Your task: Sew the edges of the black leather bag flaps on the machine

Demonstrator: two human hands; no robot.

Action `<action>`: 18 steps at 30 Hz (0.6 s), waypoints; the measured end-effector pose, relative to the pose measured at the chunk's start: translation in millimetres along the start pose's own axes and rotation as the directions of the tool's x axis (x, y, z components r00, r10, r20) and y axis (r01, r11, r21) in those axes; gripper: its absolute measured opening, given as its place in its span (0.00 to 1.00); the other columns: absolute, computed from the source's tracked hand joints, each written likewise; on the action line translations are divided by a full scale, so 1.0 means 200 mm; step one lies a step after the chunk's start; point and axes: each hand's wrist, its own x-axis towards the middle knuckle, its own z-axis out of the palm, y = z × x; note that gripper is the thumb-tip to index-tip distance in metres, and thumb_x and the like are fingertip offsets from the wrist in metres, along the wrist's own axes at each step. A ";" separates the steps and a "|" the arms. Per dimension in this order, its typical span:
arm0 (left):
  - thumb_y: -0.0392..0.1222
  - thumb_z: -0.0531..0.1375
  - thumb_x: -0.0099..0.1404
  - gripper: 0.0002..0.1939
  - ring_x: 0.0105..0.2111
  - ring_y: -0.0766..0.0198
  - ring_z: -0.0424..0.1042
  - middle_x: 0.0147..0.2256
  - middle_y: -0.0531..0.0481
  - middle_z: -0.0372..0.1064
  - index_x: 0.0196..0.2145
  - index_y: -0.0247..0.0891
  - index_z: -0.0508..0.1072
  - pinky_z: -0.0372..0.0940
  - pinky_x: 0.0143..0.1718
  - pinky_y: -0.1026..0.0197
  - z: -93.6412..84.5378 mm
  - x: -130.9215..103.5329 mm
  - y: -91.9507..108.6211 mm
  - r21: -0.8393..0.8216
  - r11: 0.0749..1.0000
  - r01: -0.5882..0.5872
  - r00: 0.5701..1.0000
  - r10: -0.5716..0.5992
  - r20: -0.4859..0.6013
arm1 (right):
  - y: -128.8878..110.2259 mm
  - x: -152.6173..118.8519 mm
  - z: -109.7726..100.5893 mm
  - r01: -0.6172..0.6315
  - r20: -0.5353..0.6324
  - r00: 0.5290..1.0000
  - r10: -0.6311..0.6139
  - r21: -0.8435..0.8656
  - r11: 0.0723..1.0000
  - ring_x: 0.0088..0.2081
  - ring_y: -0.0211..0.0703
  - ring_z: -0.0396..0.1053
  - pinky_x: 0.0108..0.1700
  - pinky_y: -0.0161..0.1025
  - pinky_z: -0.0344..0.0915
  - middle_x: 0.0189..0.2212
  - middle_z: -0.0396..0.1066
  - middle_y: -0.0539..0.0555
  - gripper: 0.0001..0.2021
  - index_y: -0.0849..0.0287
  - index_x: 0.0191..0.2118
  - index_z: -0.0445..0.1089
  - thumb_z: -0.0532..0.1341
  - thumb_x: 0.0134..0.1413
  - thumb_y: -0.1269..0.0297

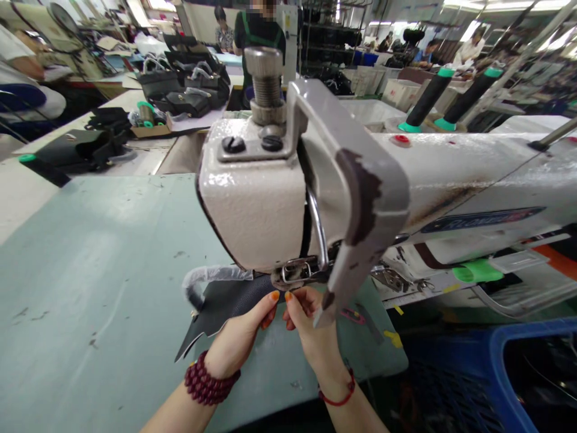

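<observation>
A black leather bag piece (pixel 228 305) lies on the green table under the head of a white sewing machine (pixel 252 204). Its handle (pixel 198 282) is wrapped in clear plastic and curves out to the left. My left hand (pixel 250 328) pinches the near edge of the leather, thumb on top. Close beside it, thumb tips almost meeting, my right hand (pixel 309 319) is also closed in a pinch at the same edge, just below the needle area. The machine head and its grey bracket (pixel 374 192) hide the needle and part of the leather.
Pink-handled snips (pixel 354 316) lie right of my right hand. A blue plastic basket (pixel 496 361) stands at the lower right. Black handbags (pixel 184 84) and a thread spool (pixel 45 170) are on the tables at the left. Black thread cones (pixel 426 102) rise behind the machine; several people work beyond.
</observation>
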 end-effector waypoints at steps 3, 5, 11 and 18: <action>0.60 0.63 0.58 0.25 0.23 0.66 0.56 0.20 0.53 0.59 0.17 0.36 0.68 0.55 0.27 0.62 0.00 0.00 0.02 0.005 1.000 0.003 1.000 -0.003 -0.015 | 0.00 0.00 0.00 -0.033 0.000 0.999 0.033 0.025 0.999 0.17 0.32 0.62 0.20 0.28 0.59 0.17 0.68 0.49 0.13 0.61 0.25 0.67 0.63 0.50 0.56; 0.59 0.64 0.58 0.24 0.23 0.66 0.56 0.20 0.54 0.59 0.17 0.36 0.68 0.55 0.27 0.62 0.00 0.00 0.03 -0.006 1.000 0.002 1.000 -0.002 -0.021 | 0.00 0.01 0.01 -0.042 -0.008 0.999 0.043 0.023 0.999 0.17 0.32 0.62 0.20 0.28 0.60 0.17 0.68 0.49 0.13 0.61 0.25 0.68 0.63 0.50 0.56; 0.58 0.63 0.59 0.25 0.24 0.66 0.54 0.19 0.55 0.56 0.16 0.38 0.65 0.53 0.29 0.62 0.01 0.04 0.04 -0.025 1.000 -0.002 1.000 0.002 -0.003 | 0.00 0.04 0.02 -0.039 -0.054 0.998 0.037 -0.027 0.999 0.16 0.33 0.64 0.19 0.28 0.60 0.16 0.69 0.50 0.16 0.61 0.22 0.68 0.63 0.51 0.55; 0.62 0.59 0.56 0.25 0.24 0.65 0.52 0.19 0.54 0.55 0.16 0.39 0.63 0.50 0.29 0.60 0.05 0.03 0.20 0.066 0.998 -0.005 1.000 0.003 0.030 | 0.02 0.04 0.04 -0.007 -0.073 0.997 0.005 -0.029 1.000 0.16 0.34 0.66 0.18 0.27 0.62 0.16 0.70 0.51 0.19 0.61 0.22 0.67 0.63 0.54 0.52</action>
